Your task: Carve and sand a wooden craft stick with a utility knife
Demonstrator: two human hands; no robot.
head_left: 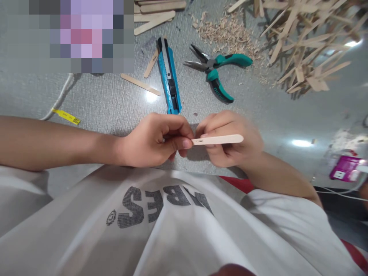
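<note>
Pinching stick [225,139] by one end: left hand [153,141], thumb and finger. Right hand [234,140] curled right behind it; can't tell if that one's gripping. Stick's crosswise over table [112,99], close to me. Beyond: stick heap [287,28] far right, shavings [230,32] left of it, pliers [211,63] jaws apart, cutter [165,76] left of pliers.

And it's a white shirt [94,241], softly creased!
Dark block letters [130,207] cross the front, small round emblem [111,217] alongside; short sleeves [287,214], forearms [287,178] bare.
</note>
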